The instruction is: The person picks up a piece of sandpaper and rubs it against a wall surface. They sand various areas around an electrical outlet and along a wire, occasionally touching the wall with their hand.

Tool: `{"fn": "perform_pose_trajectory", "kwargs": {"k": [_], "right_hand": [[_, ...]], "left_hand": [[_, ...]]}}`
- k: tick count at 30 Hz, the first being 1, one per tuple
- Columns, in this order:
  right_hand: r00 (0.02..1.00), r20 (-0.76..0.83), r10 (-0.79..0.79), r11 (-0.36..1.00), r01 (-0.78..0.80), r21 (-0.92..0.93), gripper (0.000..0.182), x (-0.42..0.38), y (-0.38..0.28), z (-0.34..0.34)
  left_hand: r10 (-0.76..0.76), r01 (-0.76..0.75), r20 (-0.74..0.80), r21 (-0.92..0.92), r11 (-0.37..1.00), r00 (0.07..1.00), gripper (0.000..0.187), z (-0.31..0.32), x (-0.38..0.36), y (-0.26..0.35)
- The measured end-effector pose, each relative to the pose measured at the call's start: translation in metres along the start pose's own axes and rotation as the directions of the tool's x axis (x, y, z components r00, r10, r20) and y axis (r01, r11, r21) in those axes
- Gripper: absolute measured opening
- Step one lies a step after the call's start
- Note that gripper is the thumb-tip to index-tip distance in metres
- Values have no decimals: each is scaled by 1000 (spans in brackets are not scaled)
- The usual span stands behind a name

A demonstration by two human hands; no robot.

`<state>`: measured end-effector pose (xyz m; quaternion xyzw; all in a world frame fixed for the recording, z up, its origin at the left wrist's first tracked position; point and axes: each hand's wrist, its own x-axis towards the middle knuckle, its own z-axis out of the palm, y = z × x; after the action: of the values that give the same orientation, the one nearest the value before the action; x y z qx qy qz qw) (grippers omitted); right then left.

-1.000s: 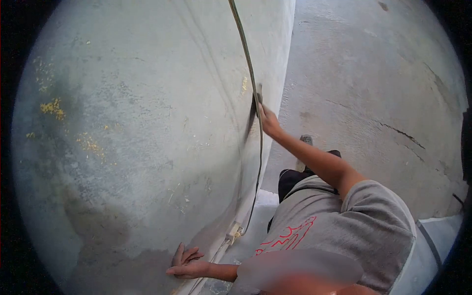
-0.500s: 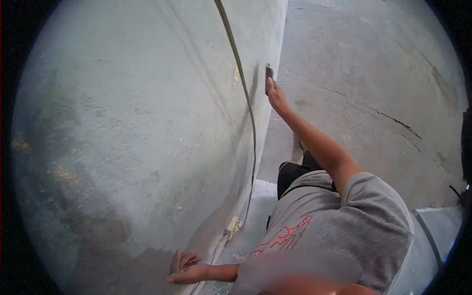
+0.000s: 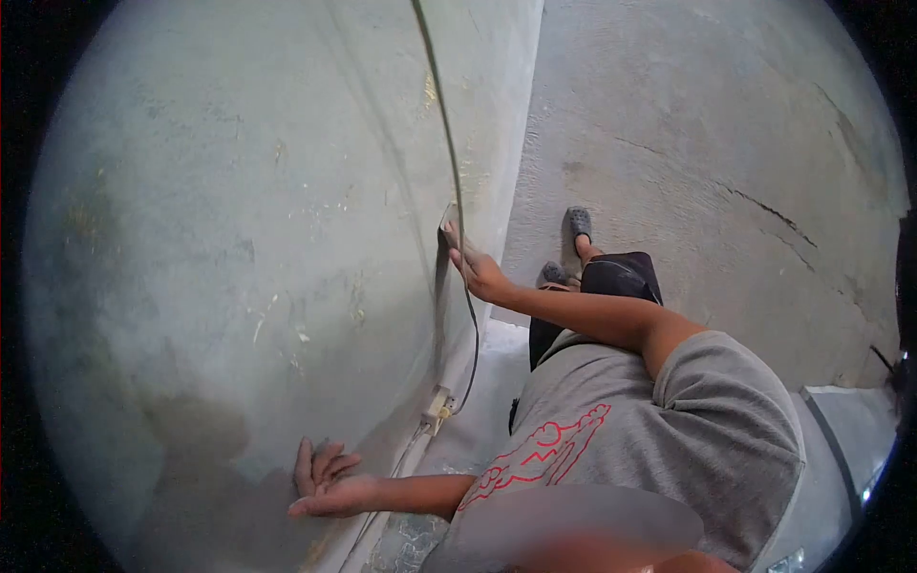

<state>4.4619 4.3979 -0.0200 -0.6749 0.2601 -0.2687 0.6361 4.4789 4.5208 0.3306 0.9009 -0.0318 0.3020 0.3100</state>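
My right hand [image 3: 484, 277] is closed around a flat, thin-edged tool [image 3: 447, 222] and presses it to the smooth grey-green wall [image 3: 315, 248]. A hanging cable [image 3: 445, 119] crosses in front of the tool and fingers. Lower left, my left hand [image 3: 334, 485] is beside the wall, fingers loosely curled and apart, with nothing in it. Whether it touches the wall I cannot tell. Pale yellowish flecks and scrape marks show on the wall.
The cable runs down to a socket block [image 3: 437, 409] at the wall's edge, where another cord [image 3: 399, 460] continues. On the right lies a cracked concrete floor [image 3: 688, 143]. My feet in grey clogs [image 3: 578, 222] stand near the wall. A pale panel [image 3: 864, 430] is at the right.
My right hand has moved down and left in the view with the tool, now behind the cable. My left hand is slightly further left and up. My clogs show more clearly.
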Motion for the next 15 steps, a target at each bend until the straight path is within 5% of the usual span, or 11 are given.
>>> {"fn": "perform_pose_trajectory", "kwargs": {"k": [4,6,9,15], "right_hand": [[993,-120,-17,999,14,-30,50,23,-1,-3],[918,-9,396,880,-377,288,52,57,-16,-22],[926,-264,271,949,-211,233,49,85,26,-16],[955,-188,230,968,-205,144,49,33,8,2]], "left_hand": [[83,-73,48,-186,980,995,87,-7,-4,2],[112,-101,29,-248,963,993,85,-15,-6,-8],[144,-136,3,-322,937,990,83,-33,-8,-22],[166,-186,-86,-489,852,982,82,-42,-3,-47]]}}
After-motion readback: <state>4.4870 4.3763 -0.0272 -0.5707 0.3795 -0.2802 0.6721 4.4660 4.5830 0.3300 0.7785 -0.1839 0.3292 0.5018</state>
